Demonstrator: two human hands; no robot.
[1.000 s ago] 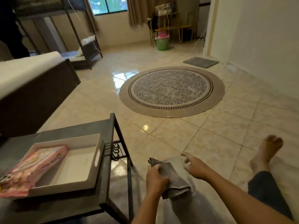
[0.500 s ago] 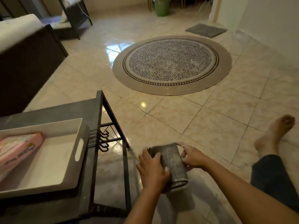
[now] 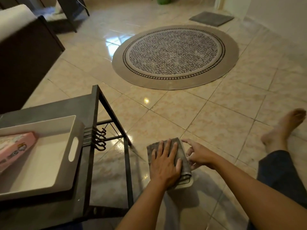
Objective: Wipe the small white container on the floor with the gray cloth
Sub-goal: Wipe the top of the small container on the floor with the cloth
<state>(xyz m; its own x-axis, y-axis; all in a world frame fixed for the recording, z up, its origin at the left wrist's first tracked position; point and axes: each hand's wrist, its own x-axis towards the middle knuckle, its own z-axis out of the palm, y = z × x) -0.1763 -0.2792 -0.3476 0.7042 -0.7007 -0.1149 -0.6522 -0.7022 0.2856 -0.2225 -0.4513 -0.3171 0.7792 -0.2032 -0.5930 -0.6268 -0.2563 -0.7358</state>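
Note:
The gray cloth (image 3: 182, 155) lies folded over the small white container (image 3: 188, 184) on the tiled floor; only the container's near right corner shows beneath it. My left hand (image 3: 164, 163) rests flat on top of the cloth with fingers spread, pressing it onto the container. My right hand (image 3: 198, 155) is at the container's right side, fingers curled against its edge and the cloth's border.
A black metal side table (image 3: 93, 103) stands just left of my hands, carrying a white tray (image 3: 49, 163) with a pink packet (image 3: 15, 146). My leg and bare foot (image 3: 282, 130) lie to the right. A round patterned rug (image 3: 174, 55) lies ahead, a dark bed frame (image 3: 25, 55) at left.
The view has tilted down. My left hand went from gripping the cloth's edge to lying flat on top of it; the cloth now covers the container more fully.

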